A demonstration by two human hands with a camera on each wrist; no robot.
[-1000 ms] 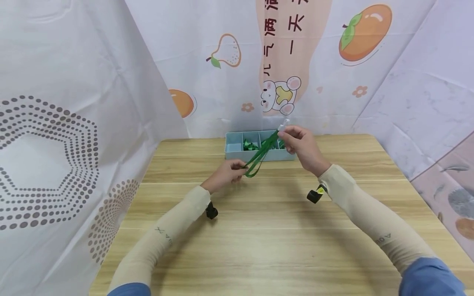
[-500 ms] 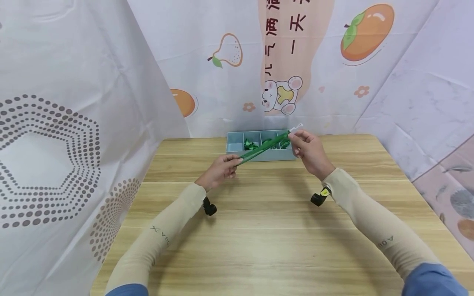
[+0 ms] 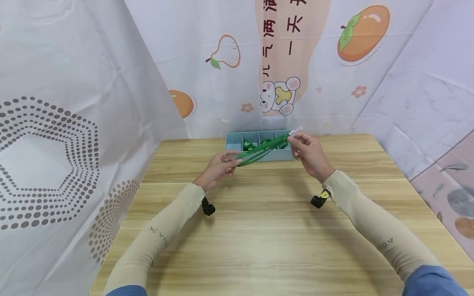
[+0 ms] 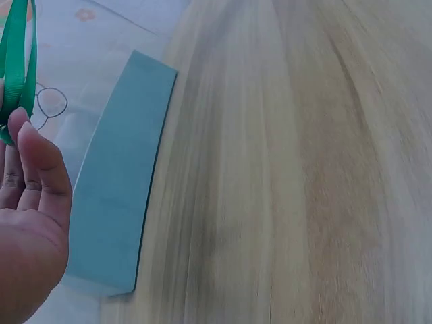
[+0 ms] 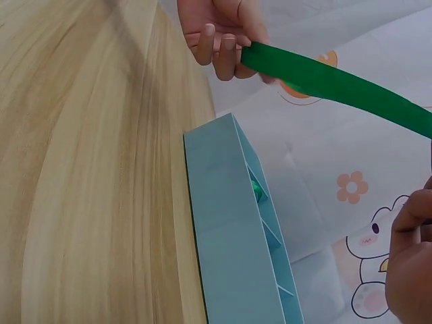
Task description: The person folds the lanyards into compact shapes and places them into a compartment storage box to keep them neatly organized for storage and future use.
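A green lanyard (image 3: 277,142) with a white clip (image 3: 295,131) spans the space between both hands, above the table and in front of the box. My left hand (image 3: 219,167) pinches the looped end between thumb and fingers. At the clip end, my right hand (image 3: 312,155) grips the strap just below the white piece. In the right wrist view the flat green strap (image 5: 331,82) runs from the left hand (image 5: 226,34) toward the right hand (image 5: 413,253), whose fingertips are partly cut off. The left wrist view catches the loop (image 4: 15,61) at its edge.
Against the back stands a light blue divided box (image 3: 279,156) with green ribbon-like things (image 3: 249,145) in some compartments. It rests on a wooden table (image 3: 259,230). Printed cloth (image 3: 200,24) hangs behind and at both sides.
The hands have moved apart, left hand leftward and right hand to the right. The lanyard went from a drooping loop to stretched, and now its strands hang slightly apart.
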